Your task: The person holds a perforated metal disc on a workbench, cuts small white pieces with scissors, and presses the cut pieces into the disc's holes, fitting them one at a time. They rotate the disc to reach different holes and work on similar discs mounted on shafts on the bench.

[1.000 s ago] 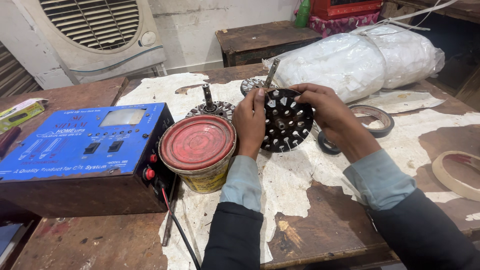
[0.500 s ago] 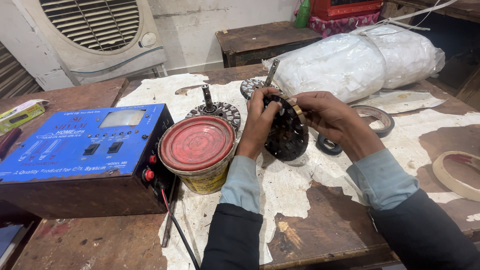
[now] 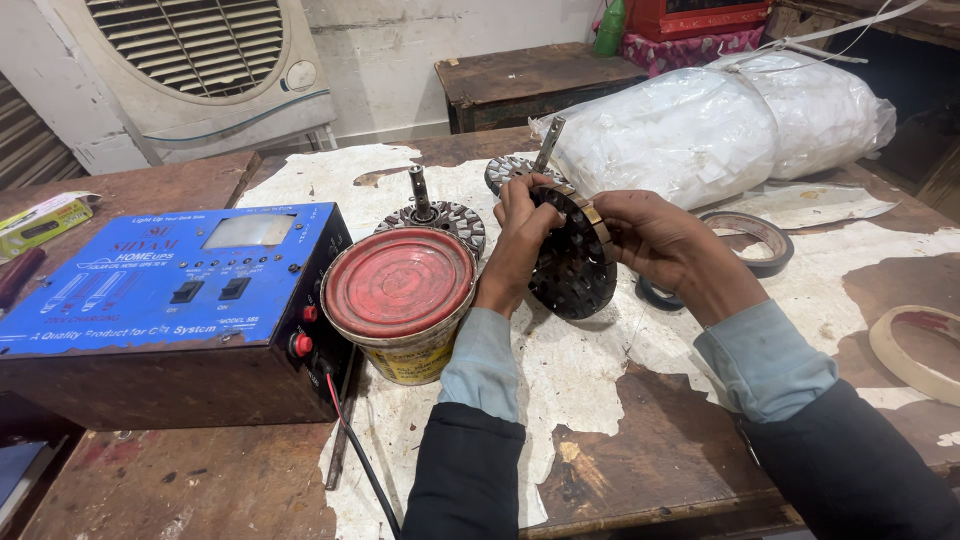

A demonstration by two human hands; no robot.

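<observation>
I now hold the dark slotted stator core (image 3: pixel 572 262) tipped up on edge over the table (image 3: pixel 640 420), where a second ago its flat face pointed at me. My left hand (image 3: pixel 518 232) curls its fingers over the rim nearest the red-lidded tin (image 3: pixel 400 283); my right hand (image 3: pixel 655 238) pinches the brass-coloured band on the far edge. The turn brings the rim into view.

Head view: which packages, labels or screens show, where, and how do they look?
Blue box-shaped metal power unit: bench left, white print on top.
Small pale rectangular screen: on that unit's top, blank.
Round tin with red lid: beside the left hand, yellow label.
White plastic-wrapped bundle: back right, tied.
Yellow-green flat packet: far left.
</observation>
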